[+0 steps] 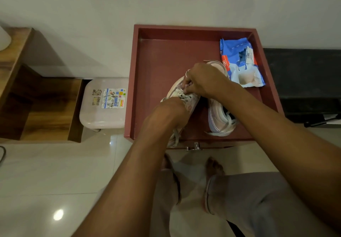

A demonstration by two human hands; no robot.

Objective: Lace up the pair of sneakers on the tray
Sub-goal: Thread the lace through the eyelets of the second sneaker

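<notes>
A white wall and glossy pale floor tiles surround one red tray (132, 81) that sits against the wall. In the tray I count two pale pink-and-white sneakers and one torn blue packet (241, 61), which lies in the tray's far right corner.

The first sneaker (176, 91) lies in the middle of the tray. My right hand (202, 80) hovers over its eyelets, and the fingers (186, 89) pinch tight on a white lace (187, 72) that loops up past my knuckles. My left hand (171, 111) grips the same sneaker from the tray's near side, curled round its upper.

The second sneaker (219, 120) lies toward the tray's near right side, under my right forearm. Neither hand touches it, and its laces trail loose.

Left of the tray stands one pale plastic stool (103, 116). Its sticker (114, 98) reads "SQUARE". I cannot read the packet's small print.
</notes>
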